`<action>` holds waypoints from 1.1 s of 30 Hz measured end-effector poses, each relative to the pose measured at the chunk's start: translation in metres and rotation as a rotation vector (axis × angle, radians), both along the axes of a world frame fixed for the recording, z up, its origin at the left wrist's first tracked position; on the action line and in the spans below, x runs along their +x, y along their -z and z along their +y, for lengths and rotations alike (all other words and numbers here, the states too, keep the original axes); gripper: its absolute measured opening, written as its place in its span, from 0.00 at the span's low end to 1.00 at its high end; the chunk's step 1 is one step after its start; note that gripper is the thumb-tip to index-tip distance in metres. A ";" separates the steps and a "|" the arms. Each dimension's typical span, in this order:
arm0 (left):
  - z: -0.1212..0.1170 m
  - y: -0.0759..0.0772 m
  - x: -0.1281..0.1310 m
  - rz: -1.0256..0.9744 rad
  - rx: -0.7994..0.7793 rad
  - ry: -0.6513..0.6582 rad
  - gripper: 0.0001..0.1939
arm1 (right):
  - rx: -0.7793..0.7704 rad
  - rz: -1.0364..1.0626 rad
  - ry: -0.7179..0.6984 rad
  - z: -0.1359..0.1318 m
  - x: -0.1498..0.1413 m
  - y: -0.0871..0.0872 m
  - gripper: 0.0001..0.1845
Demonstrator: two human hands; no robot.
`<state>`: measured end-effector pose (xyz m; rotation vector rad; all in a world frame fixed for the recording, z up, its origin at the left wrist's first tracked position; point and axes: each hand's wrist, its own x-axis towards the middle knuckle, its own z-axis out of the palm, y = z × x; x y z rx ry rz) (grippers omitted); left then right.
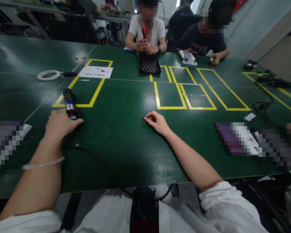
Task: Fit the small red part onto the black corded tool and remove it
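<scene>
At the left, my left hand [60,124] is closed around the near end of a black cylindrical power tool [68,97] with a silver and blue band. It looks like an electric screwdriver and lies on the green table [126,155], pointing away from me. A black cable [99,157] runs from near this hand over the table's front edge. Near the middle, my right hand [156,122] pinches a small red and black piece [145,118] between thumb and fingers, just over the tabletop. The fingers hide much of that piece.
Yellow tape frames [172,107] mark the table. Beyond them lie a printed sheet [95,72], a white cable coil [48,75] and a black tray [149,66]. Two people sit opposite, hands busy. Dark cables [264,105] and a blurred-out object [235,137] are at right.
</scene>
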<state>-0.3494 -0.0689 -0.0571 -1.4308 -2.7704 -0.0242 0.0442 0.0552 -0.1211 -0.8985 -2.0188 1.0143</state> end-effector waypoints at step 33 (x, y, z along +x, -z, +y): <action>0.056 0.012 0.243 -0.147 0.171 0.653 0.31 | 0.129 -0.011 0.103 0.004 0.005 -0.001 0.07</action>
